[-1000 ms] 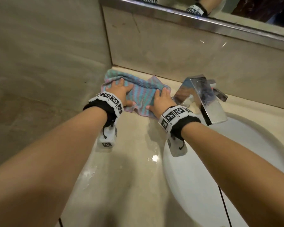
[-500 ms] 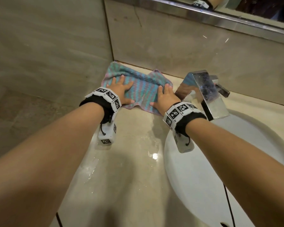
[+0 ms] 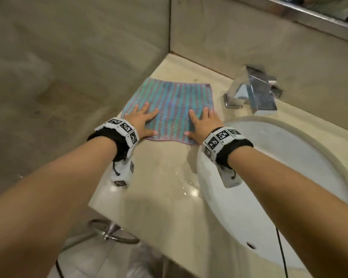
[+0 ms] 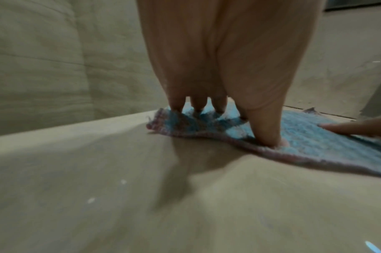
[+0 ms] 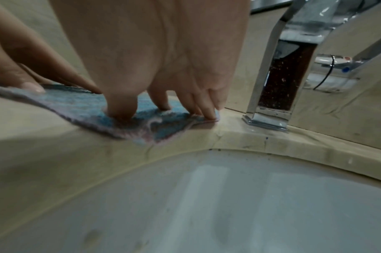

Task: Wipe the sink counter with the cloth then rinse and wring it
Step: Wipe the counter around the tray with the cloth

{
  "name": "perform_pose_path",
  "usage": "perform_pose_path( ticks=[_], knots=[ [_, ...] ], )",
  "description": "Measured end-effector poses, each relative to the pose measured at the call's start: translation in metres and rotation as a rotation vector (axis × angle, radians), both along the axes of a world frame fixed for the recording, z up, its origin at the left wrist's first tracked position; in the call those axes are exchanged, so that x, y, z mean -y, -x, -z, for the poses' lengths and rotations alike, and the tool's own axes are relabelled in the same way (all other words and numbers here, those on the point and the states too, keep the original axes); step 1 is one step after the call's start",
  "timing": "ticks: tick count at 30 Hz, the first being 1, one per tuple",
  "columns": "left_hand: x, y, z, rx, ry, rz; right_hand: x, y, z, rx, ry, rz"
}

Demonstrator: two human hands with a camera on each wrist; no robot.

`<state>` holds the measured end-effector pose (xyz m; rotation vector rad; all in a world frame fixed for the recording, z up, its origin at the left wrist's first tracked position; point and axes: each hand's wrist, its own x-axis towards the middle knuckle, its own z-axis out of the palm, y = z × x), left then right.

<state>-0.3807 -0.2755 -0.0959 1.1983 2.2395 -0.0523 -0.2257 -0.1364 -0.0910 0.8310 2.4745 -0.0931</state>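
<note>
A blue-and-pink striped cloth [image 3: 174, 103] lies spread flat on the beige counter [image 3: 161, 177], left of the basin. My left hand [image 3: 143, 119] presses flat on its near left part, fingers straight and spread. My right hand [image 3: 202, 122] presses flat on its near right part beside the basin rim. In the left wrist view the fingertips [image 4: 198, 107] and thumb push down into the cloth [image 4: 315, 137]. In the right wrist view my right hand [image 5: 163, 106] bears on the cloth [image 5: 81, 104], whose corner lies close to the basin edge.
A white oval basin [image 3: 269, 177] is sunk in the counter at the right. A square chrome tap [image 3: 255, 91] stands behind it, also in the right wrist view as tap [image 5: 278, 82]. Tiled walls close the back and left. Water drops shine on the counter [image 3: 193, 190]. The counter's front edge drops off.
Both hands have pulled the cloth toward me, away from the back corner. The cloth was bunched against the wall and now lies spread flat.
</note>
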Motion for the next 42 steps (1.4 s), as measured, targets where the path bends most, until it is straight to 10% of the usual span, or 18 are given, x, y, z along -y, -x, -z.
perform_pose_path(
  ticks=[15,42],
  knots=[
    [0.156,-0.082,0.0,0.027,0.004,-0.299,0.109,-0.037,-0.002,0.035,-0.001,-0.313],
    [0.2,-0.129,0.0,-0.01,-0.021,-0.12,0.181,-0.129,-0.002,0.026,0.05,-0.179]
  ],
)
